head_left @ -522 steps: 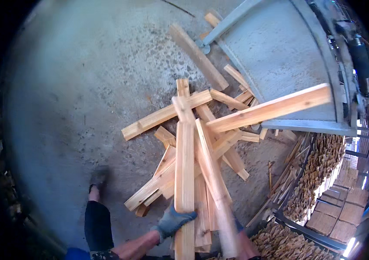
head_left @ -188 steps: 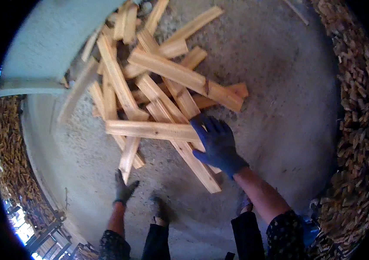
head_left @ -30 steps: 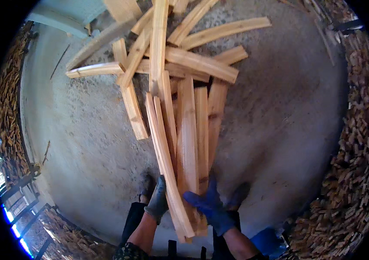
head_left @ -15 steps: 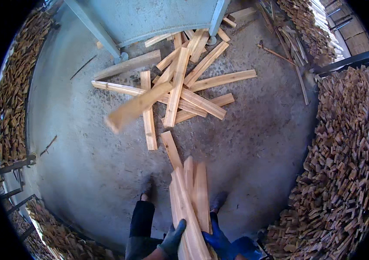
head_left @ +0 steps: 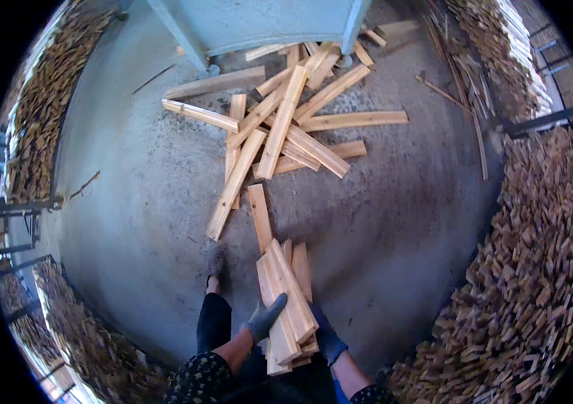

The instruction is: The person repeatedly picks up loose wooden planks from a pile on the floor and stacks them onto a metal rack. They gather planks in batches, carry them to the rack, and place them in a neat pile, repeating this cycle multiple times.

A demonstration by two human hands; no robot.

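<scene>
Both my hands, in work gloves, hold a bundle of short wooden boards (head_left: 278, 286) between them in front of my body. My left hand (head_left: 266, 318), in a grey glove, presses on the left side with its thumb over the upper boards. On the opposite side is my right hand (head_left: 327, 338), gloved in dark blue and partly hidden behind the wood. One board (head_left: 259, 217) points away beyond the bundle's far end; whether it touches the bundle I cannot tell. Farther off, a loose pile of similar boards (head_left: 283, 124) lies crisscrossed on the concrete floor.
A pale blue metal machine (head_left: 266, 23) on legs stands behind the pile. Stacked wood pieces rise at the right (head_left: 522, 269) and along the left (head_left: 61, 94). Thin strips (head_left: 465, 87) lie at the far right, and a stick (head_left: 85, 184) lies left.
A board blurred in the air over the pile now rests across its near left side. My hands keep the bundle and have shifted a little farther from my body, the bundle's near end now showing.
</scene>
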